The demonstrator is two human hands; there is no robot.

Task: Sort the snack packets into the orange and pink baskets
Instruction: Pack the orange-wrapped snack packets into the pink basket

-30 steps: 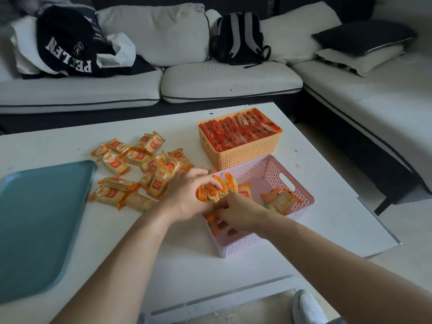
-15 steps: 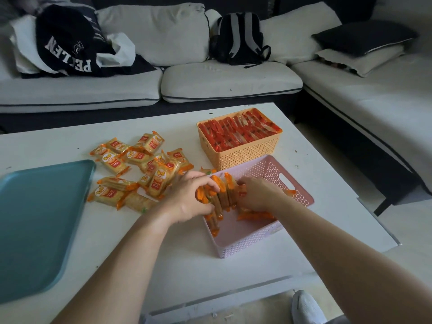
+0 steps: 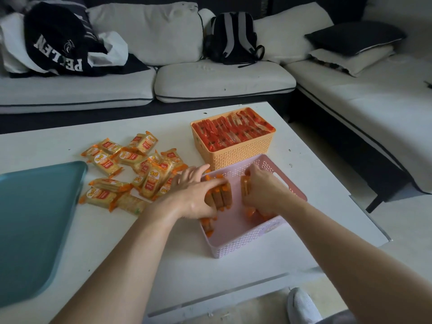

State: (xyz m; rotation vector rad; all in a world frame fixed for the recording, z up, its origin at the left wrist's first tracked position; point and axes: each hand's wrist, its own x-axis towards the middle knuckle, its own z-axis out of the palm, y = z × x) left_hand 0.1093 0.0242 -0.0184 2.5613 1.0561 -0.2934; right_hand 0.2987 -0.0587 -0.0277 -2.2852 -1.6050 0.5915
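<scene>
Step in hand, my read: packing yellow packets into the pink basket (image 3: 245,244), lining them up on edge.

Near to far:
- Shoe (image 3: 301,305) at the bottom edge, off the table (image 3: 117,253).
- Tray (image 3: 35,218) on the left of the table, well apart from the hands.
- Pink basket on the near right of the table. Both hands are inside it, apart from each other, with bare basket floor between them.
- Left hand (image 3: 194,202): fingers draped over the row (image 3: 221,195) of upright packets at the basket's left wall. It looks clamped on them, but blur leaves the thumb unclear.
- Right hand (image 3: 261,190): fingers curled down on a second batch (image 3: 250,211) near the right wall, by the handle slot.
- Loose pile (image 3: 145,169) of yellow packets on the table just left of the pink basket, touching or nearly touching the left wrist. Not yet sorted.
- Orange basket (image 3: 236,157) just behind the pink one, packed full of red packets (image 3: 231,129). That half looks done.
- Sofa (image 3: 222,78) behind.

Next move calls for: sliding the right batch over against the row without tipping it, then letting go and reaching left for the pile. Risk: upright packets toppling once released.
</scene>
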